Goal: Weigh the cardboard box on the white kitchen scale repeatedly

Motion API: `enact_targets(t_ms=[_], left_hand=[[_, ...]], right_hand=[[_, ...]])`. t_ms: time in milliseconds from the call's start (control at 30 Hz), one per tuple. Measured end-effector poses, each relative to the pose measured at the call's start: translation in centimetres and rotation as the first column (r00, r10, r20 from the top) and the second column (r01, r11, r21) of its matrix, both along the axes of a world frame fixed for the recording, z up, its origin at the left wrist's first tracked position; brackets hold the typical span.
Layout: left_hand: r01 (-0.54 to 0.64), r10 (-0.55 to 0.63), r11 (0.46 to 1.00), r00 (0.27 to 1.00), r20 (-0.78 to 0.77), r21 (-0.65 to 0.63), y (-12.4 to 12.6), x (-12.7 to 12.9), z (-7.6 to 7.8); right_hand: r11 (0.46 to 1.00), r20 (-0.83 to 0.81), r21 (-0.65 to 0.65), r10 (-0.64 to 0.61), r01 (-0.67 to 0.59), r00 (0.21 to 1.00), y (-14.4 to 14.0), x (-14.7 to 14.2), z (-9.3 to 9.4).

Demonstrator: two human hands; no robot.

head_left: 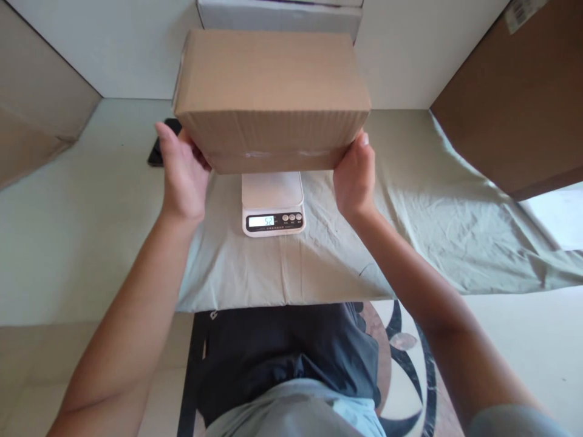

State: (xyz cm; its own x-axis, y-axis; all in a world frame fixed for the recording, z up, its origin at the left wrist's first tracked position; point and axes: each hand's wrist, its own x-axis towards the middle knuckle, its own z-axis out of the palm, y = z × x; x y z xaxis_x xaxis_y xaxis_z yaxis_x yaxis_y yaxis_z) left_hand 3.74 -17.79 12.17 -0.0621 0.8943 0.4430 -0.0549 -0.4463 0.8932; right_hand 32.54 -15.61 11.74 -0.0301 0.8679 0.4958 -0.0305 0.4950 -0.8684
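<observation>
1. A closed cardboard box [272, 97] fills the upper middle of the frame, held up between two bare hands.
2. The left hand [182, 173] presses flat against the box's lower left end, fingers pointing up.
3. The right hand [356, 179] grips the lower right end the same way.
4. Just below the box, in the center, a white kitchen scale [272, 203] sits on a pale green cloth [410, 230]; its lit display shows digits too small to read surely.
5. A dark phone [160, 145] lies at the left, partly hidden behind the box.
6. A larger brown box [514, 103] stands at the upper right.
</observation>
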Motion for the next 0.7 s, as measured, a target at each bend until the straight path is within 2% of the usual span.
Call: enact_targets(t_ms=[100, 167, 267, 367, 433, 533, 700], left_hand=[[0.025, -0.023, 0.999, 0.997, 0.08, -0.026, 3.2, -0.2, 0.8], [0.005, 0.011, 0.996, 0.986, 0.168, -0.094, 5.7, 0.0, 0.7], [0.008, 0.026, 0.989, 0.973, 0.231, -0.146, 9.3, 0.4, -0.5], [-0.006, 0.061, 0.977, 0.966, 0.252, -0.214, 12.2, 0.6, -2.6], [-0.02, 0.09, 0.965, 0.962, 0.259, -0.26, 13.4, 0.6, -4.3], [-0.038, 0.099, 0.966, 0.968, 0.231, -0.254, 14.3, 0.4, -6.4], [-0.087, 0.128, 0.97, 0.976, 0.174, -0.225, 15.0, -0.1, -8.1]], right_hand=[[0.999, 0.031, -0.006, -0.039, 0.039, 0.999, 5.1, -0.2, -1.1], [0.999, -0.035, 0.02, -0.047, 0.047, 0.998, 9.0, -0.7, -2.6], [1.0, -0.162, -0.012, 0.002, -0.004, 0.987, 14.5, -1.5, -5.7], [0.995, -0.3, -0.088, 0.025, -0.054, 0.954, 18.5, -2.1, -8.6], [0.987, -0.331, -0.117, 0.064, -0.108, 0.941, 19.8, -2.4, -10.1], [0.975, -0.323, -0.141, 0.116, -0.169, 0.939, 19.8, -2.7, -11.1], [0.99, -0.208, -0.111, 0.057, -0.082, 0.976, 17.8, -2.3, -11.0]])
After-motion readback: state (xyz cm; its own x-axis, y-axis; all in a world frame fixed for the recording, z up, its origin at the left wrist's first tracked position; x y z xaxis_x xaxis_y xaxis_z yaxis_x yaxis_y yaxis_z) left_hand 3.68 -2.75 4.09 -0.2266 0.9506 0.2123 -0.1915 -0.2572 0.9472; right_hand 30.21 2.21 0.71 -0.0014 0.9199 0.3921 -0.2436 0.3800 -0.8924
